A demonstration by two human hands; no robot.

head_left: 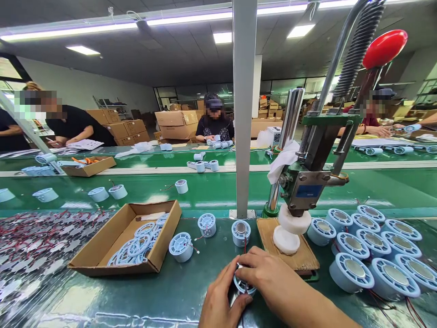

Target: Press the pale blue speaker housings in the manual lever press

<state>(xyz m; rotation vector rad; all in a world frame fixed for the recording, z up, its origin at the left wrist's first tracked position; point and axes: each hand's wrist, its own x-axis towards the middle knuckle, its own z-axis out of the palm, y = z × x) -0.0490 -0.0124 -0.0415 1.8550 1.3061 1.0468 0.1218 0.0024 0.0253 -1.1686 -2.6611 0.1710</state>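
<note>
Wired plates [34, 246]: silvery pieces overlap at our left; the red leads [64, 215] could tangle if we tug one.
Cardboard tray [119, 270]: it holds blue plastic rings [145, 241] on the green tabletop [160, 294].
Left hand [221, 294]: our fingers cup a light-blue housing [243, 288] at front centre.
Right hand [262, 271]: our fingers, bunched narrow, hold its top; uneven pressure might tilt it, and a stray lead could get pinched beneath.
Lever press [307, 187]: it stands behind our right hand; fingers straying between its white pads [295, 222] could be crushed.
Disc-topped housings [351, 272]: they crowd our right; a careless forearm could topple one.
</note>
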